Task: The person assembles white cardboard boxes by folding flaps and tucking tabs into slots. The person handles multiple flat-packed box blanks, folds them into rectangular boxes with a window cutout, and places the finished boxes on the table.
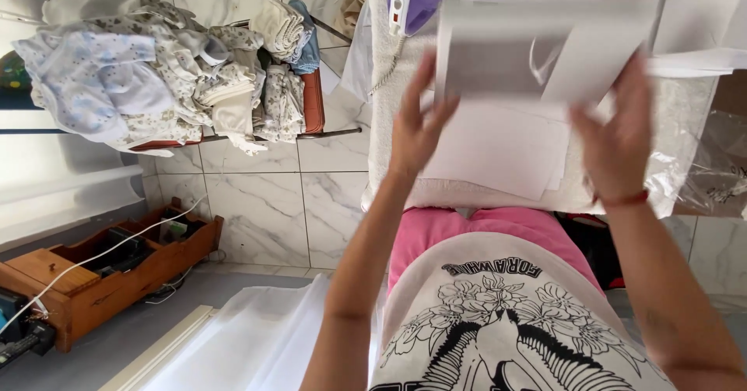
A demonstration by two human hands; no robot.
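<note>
Both hands, left hand and right hand, grip white sheet between them.

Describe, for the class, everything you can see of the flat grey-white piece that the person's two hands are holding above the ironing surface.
The flat piece looks like a thin, stiff sheet or folded packet, pale grey-white and slightly glossy, blurred in the picture. It is held roughly level over the padded ironing surface, above loose white sheets. The left hand grips its left edge, the right hand its right. A purple and white iron stands just beyond its left corner.
</note>
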